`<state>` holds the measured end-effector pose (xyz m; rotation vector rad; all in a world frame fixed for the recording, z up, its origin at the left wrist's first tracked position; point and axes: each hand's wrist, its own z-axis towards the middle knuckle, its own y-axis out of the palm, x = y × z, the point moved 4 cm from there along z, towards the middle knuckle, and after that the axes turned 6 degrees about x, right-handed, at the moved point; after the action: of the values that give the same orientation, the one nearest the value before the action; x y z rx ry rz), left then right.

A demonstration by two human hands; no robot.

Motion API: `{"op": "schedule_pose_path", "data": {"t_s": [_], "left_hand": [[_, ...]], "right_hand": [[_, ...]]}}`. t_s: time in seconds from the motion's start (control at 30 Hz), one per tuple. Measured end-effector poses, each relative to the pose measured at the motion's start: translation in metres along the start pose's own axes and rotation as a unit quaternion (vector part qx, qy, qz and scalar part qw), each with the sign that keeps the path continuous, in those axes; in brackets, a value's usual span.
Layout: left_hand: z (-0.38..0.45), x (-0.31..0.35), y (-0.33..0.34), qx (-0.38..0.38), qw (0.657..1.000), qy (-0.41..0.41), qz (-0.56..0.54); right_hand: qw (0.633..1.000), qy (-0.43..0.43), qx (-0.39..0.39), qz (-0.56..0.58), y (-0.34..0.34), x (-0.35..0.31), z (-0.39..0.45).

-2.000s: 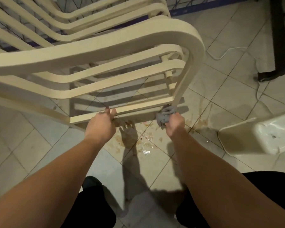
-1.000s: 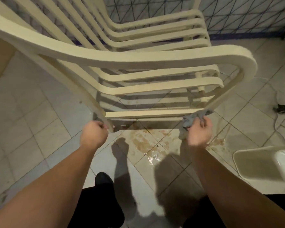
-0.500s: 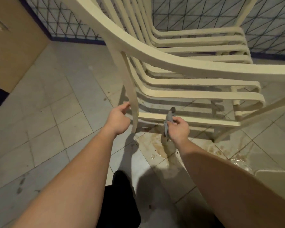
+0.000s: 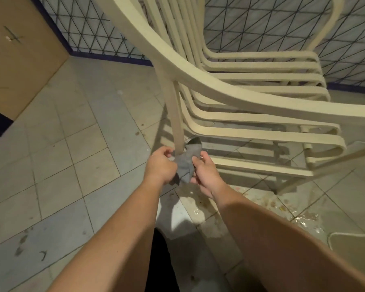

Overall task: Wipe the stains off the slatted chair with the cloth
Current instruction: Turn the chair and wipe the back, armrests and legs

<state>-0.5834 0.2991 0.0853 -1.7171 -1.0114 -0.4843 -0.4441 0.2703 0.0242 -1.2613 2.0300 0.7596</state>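
Both hands meet at the foot of one upright leg of the cream slatted plastic chair [image 4: 251, 102]; the left hand [image 4: 161, 166] has its fingers curled around one end of the crumpled grey cloth [image 4: 187, 163], just left of the leg; the right hand [image 4: 204, 173] pinches the other end between thumb and fingers, just right of it; the cloth hangs between them, touching the leg, one corner sticking up beside the lowest slat; under the chair the pale tiled floor [image 4: 72, 165] is wet and spotted with brown stains [image 4: 282, 204]; a brown cardboard panel [image 4: 19, 55] stands at far left, a wire mesh fence [image 4: 93, 32] behind.
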Motion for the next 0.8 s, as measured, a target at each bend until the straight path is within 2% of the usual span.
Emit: {"op": "schedule_pose_path", "data": {"t_s": [0.1,0.17,0.23,0.37,0.5,0.67,0.8], "left_hand": [[-0.015,-0.005,0.018,-0.046,0.997,-0.050,0.027],[-0.037,0.004,0.032,-0.112,0.993,-0.042,0.020],[-0.061,0.016,0.044,-0.146,0.988,-0.046,-0.008],[-0.115,0.040,0.068,-0.166,0.978,-0.062,-0.111],[-0.165,0.069,0.104,-0.192,0.969,-0.040,-0.148],[-0.220,0.115,0.170,-0.243,0.959,-0.027,-0.144],[-0.260,0.151,0.222,-0.297,0.950,0.025,-0.089]], "right_hand": [[0.999,-0.002,-0.038,0.020,-0.028,-0.015,-0.022],[0.998,-0.013,-0.053,0.021,-0.049,-0.028,-0.040],[0.998,-0.033,-0.059,-0.005,-0.073,-0.040,-0.060],[0.987,-0.086,-0.072,-0.114,-0.124,-0.060,-0.100],[0.981,-0.108,-0.077,-0.140,-0.183,-0.073,-0.146],[0.979,-0.144,0.038,-0.139,-0.283,-0.087,-0.176],[0.977,-0.152,0.073,-0.132,-0.352,-0.094,-0.201]]}}
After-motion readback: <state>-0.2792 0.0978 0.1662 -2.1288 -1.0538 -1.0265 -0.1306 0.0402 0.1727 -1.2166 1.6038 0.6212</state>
